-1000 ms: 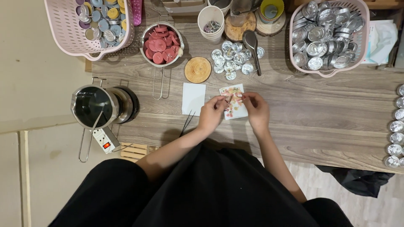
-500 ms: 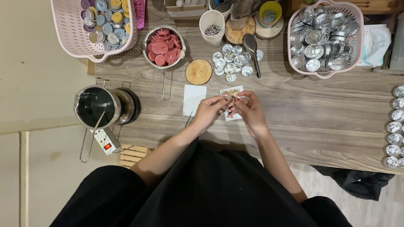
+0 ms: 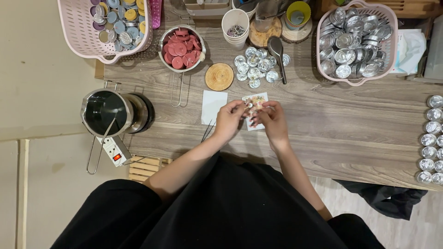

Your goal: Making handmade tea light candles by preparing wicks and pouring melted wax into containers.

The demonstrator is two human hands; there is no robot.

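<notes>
Hands met over the middle of the wooden table (image 3: 350, 133); the left hand (image 3: 229, 121) and the right hand (image 3: 272, 119) had their fingertips pinched together on one small pale piece (image 3: 249, 105), too tiny to make out, held just above a floral sheet (image 3: 259, 98) that lay flat on the wood; left of it lay a blank white card (image 3: 213, 106), with dark tweezers (image 3: 206, 131) just near of the card; further left a steel pot (image 3: 104, 112) stood at the table's edge; beyond the hands sat a round wooden coaster (image 3: 219, 76), a loose cluster of foil cups (image 3: 253, 64) and a metal spoon (image 3: 277, 50); farther off were a strainer of red wax discs (image 3: 180, 48), a pink basket of coloured candles (image 3: 76, 32) far left, and a pink basket of empty foil cups (image 3: 353, 42) far right.
</notes>
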